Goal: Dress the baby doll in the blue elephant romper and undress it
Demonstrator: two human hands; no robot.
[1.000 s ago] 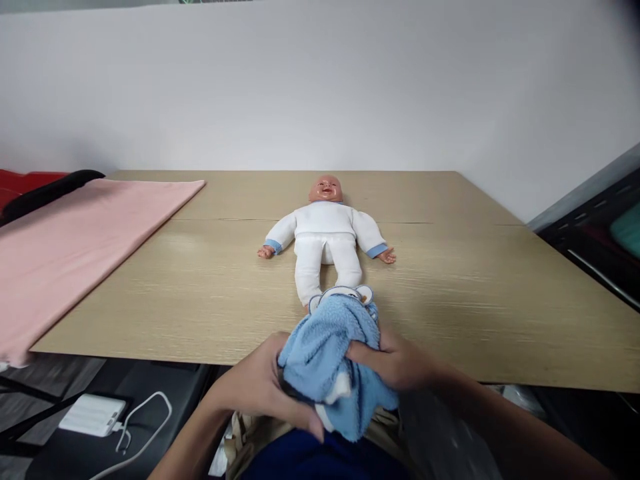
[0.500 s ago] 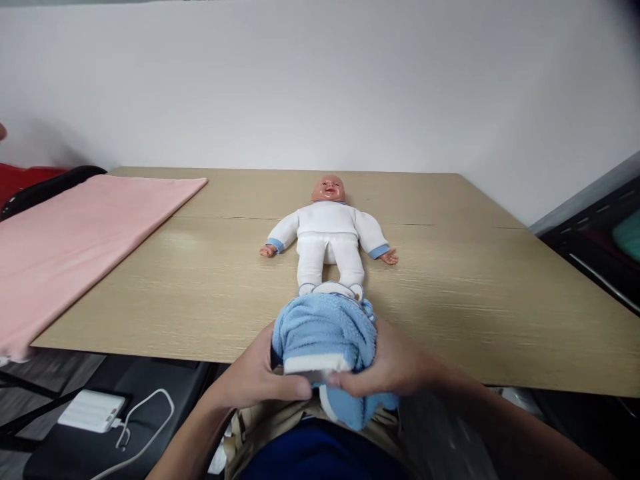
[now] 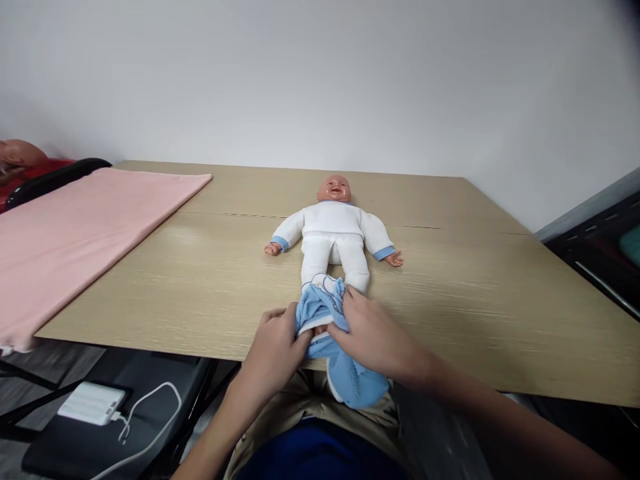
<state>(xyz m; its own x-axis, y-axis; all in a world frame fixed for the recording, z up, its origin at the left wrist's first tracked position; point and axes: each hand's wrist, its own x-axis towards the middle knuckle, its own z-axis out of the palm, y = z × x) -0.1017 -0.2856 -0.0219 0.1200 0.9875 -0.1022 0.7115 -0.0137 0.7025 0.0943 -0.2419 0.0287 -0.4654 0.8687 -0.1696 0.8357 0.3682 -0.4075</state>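
Note:
A baby doll (image 3: 333, 217) in a white suit with blue cuffs lies on its back, its feet towards me. Bunched at its feet are blue fleece baby trousers (image 3: 357, 380) with white trim; one part hangs over the table edge above my lap. My left hand (image 3: 274, 343) grips the left side of a gathered opening, fingers around the cloth. On the other side, my right hand (image 3: 373, 332) pinches the rim between thumb and fingers. Inside the opening something skin-coloured shows, partly hidden by cloth and fingertips. The doll's feet are mostly covered.
A pink blanket (image 3: 100, 233) covers the left of the wooden table (image 3: 475, 293). Beyond it another doll's head (image 3: 23, 153) shows beside something red. Below left, a white power bank (image 3: 93, 403) with a cable rests on a black chair (image 3: 55, 453). A dark case stands far right.
Both hands have moved forward to the doll's feet with the trousers, and the cloth is gathered smaller between them. The view has shifted slightly, showing more of the second doll's head.

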